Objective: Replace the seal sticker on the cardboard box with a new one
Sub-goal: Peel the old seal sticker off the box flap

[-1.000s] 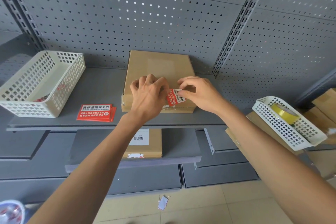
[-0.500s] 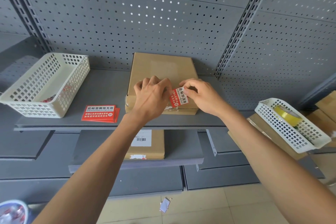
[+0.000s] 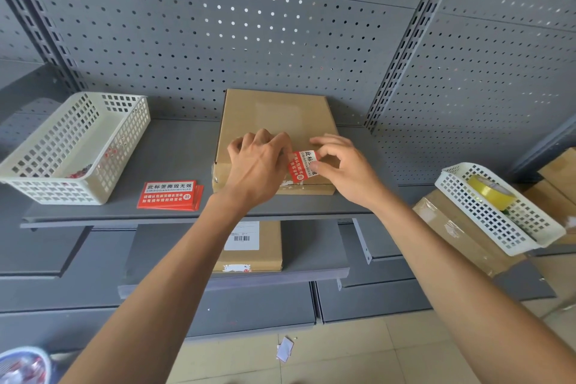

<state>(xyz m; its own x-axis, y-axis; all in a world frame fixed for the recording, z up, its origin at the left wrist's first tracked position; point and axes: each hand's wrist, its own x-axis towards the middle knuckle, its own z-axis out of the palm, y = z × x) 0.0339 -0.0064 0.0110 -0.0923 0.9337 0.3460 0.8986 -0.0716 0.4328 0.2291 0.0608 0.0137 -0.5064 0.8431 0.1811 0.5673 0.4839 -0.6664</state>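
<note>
Here, seal sticker (image 3: 301,165) at cardboard box (image 3: 274,117) edge

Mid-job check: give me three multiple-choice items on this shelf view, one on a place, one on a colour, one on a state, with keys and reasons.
1. Where does the stack of spare stickers lie?
A. inside the left basket
B. on the shelf, between the left basket and the cardboard box
C. on the floor

2. What colour is the tape roll in the right basket?
A. yellow
B. blue
C. black

3. How is the seal sticker held?
A. it lies untouched
B. the left hand alone lifts it
C. the right hand pinches it at the box's front edge while the left hand rests on the box

Key: 1 B, the red stack sits on bare shelf between them. 2 A, the roll shows yellow through the mesh. 3 C, the right thumb and fingers close on the sticker.
</note>
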